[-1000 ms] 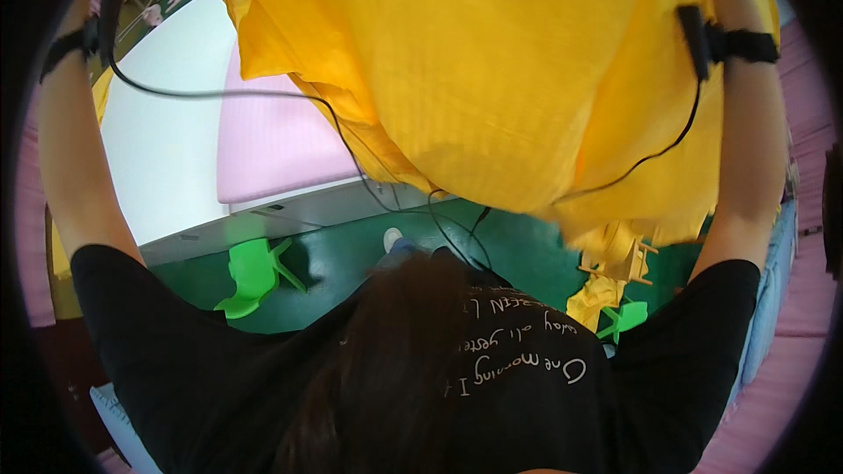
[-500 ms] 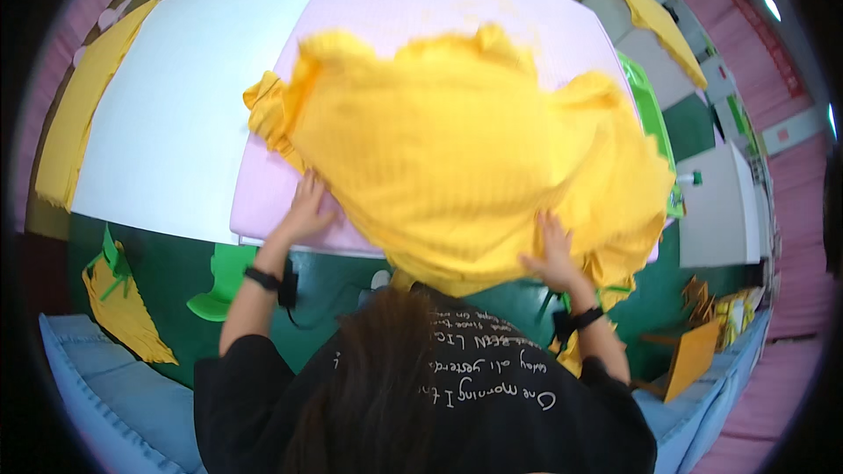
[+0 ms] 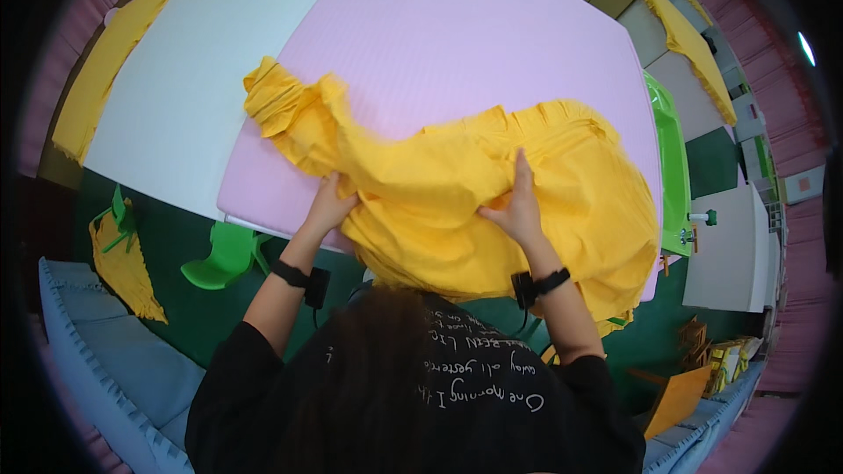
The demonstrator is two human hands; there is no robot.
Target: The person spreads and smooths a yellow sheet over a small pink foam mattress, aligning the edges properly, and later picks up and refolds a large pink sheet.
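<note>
A large yellow cloth with a gathered, ruffled edge lies crumpled over the near part of a pink-covered table. At its left side, beside the twisted ruffled end, my left hand holds the cloth's edge between thumb and fingers; the fingertips are partly hidden by folds. Over the middle right of the cloth rests my right hand, thumb spread away from the upward-pointing fingers, touching the folds. The near edge of the cloth hangs down toward my body.
A white tabletop adjoins on the left, with a green chair below it. On the right stand a green sink-like unit and a white cabinet. A blue sofa sits at lower left, a wooden chair at lower right.
The cloth's far side has come down and nearer, baring more pink surface. My left hand has moved right onto the cloth's edge; my right hand has moved left and farther up.
</note>
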